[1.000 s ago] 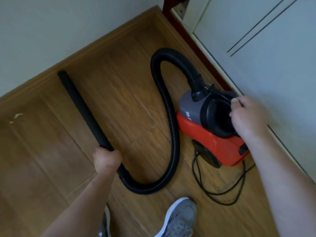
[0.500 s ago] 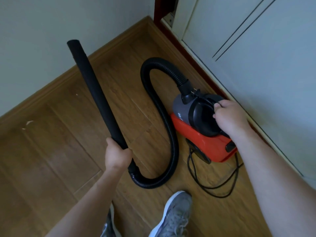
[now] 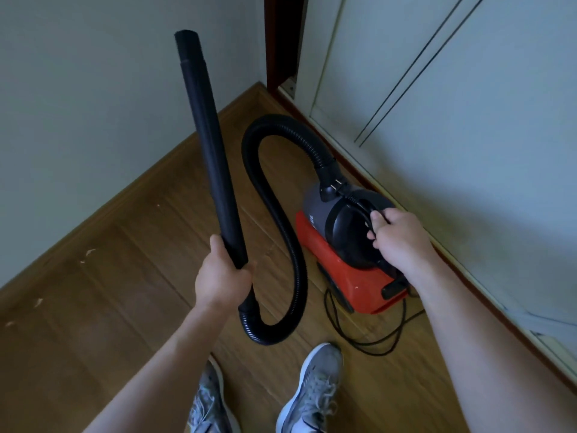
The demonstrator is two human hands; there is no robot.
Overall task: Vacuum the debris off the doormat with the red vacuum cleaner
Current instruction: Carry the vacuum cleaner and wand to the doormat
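Vacuum cleaner [image 3: 337, 254] was noted on the floor [image 3: 125, 292] beside the door [image 3: 468, 120], right hand [image 3: 401, 240] curled round its top handle [image 3: 362, 206]; judged light, liftable there. Hose [image 3: 282, 214] was judged floppy. Stiff tube [image 3: 209, 151] was gripped low by the left hand [image 3: 220, 281], fingers wrapped. Doormat unseen.

1. Light is dim, cool and even; the wall [image 3: 78, 104] and door panel [image 3: 468, 151] read blue-grey.
2. Shadows on the floor [image 3: 125, 307] are faint and soft-edged; a small glint sits on the red vacuum cleaner [image 3: 340, 257].
3. Wide-angle distortion bows the skirting [image 3: 93, 223] near the edges.
4. Detail is slightly soft; the black tube [image 3: 212, 157] shows little texture.
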